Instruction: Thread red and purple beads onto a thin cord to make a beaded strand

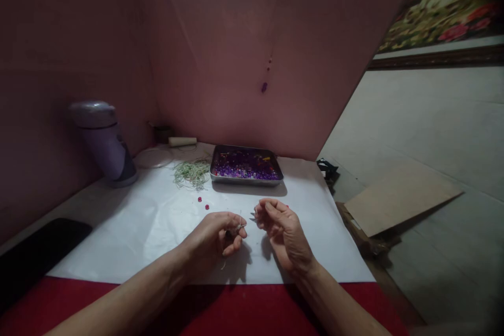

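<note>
My left hand (220, 236) is closed on a small beaded piece (233, 231), with pale thread ends sticking out above and below the fingers. Just to the right, a small gap away, my right hand (281, 228) has its fingers curled round small scissors (253, 216), whose tips point left toward the left hand. Most of the scissors is hidden by the fingers. Beyond the hands, a metal tray (247, 182) holds many purple beads. Two red beads, one of them (207, 207) nearer, lie on the white sheet (157, 231) in front of the left hand.
A tangle of green thread (191, 174) lies left of the tray, with a pale roll (182, 142) behind it. A purple bottle (105, 144) stands at left, near a dark flat object (47, 247). A beaded strand (264, 86) hangs against the pink panel (228, 63).
</note>
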The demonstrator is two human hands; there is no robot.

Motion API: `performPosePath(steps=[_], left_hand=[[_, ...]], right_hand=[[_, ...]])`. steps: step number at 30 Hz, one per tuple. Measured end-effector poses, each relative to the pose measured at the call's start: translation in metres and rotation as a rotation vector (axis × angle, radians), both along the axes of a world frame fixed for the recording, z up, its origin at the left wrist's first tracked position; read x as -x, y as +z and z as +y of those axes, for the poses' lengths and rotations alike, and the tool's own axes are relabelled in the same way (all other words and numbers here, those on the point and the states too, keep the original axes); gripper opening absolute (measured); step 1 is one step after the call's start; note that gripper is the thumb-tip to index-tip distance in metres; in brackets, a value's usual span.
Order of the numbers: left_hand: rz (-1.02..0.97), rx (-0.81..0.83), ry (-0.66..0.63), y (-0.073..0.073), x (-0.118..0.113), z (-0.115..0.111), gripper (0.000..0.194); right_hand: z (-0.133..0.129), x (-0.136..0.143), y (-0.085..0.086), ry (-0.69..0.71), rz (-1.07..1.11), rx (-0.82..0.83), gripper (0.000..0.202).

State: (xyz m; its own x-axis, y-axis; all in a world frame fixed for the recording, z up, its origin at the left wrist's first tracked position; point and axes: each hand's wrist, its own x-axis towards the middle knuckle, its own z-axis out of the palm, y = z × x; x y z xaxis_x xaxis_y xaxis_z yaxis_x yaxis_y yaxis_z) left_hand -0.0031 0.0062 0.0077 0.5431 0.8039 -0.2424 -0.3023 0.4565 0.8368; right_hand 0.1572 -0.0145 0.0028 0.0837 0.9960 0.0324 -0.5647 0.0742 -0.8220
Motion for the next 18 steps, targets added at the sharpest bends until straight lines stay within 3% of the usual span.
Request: performPosePath(steps=[12,18], left_hand=[[0.102,-0.031,-0.065,0.0074,-0.0012,-0.0034,0.014],[0.142,-0.010,-0.112,0.0045,-0.0009,-0.0026,0.017]], right_hand=[[0.0013,-0.0013,0.0014,-0.053,-0.044,0.020,0.014],[0.0018,-0.0017,0.0016,-0.071,-0.090,0.032,0.016]])
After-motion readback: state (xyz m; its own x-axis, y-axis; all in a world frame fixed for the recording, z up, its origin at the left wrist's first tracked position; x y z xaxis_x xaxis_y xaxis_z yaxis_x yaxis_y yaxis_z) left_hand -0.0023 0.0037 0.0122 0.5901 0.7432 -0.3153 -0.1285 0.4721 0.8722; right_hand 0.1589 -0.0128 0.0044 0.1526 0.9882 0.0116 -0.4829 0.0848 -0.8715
